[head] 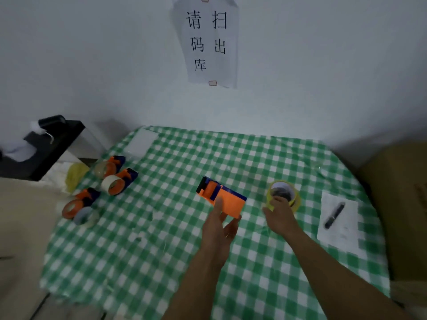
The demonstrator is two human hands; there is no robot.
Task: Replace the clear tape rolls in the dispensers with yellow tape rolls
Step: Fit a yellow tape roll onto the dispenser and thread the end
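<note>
The left hand [221, 224] pinches the orange dispenser [221, 197] at table centre, its spool side seemingly bared for loading; at three o'clock the right hand [279, 213] closes around the yellow tape roll [283, 195] (three dispensers wait at nine o'clock).

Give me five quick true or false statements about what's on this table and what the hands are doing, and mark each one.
1. The left hand holds an orange dispenser. True.
2. The right hand is on a yellow tape roll. True.
3. The marker lies on the left side of the table. False: it lies on a white sheet at the right.
4. Three more dispensers sit at the table's left edge. True.
5. The tablecloth is red and white. False: it is green and white checked.
</note>
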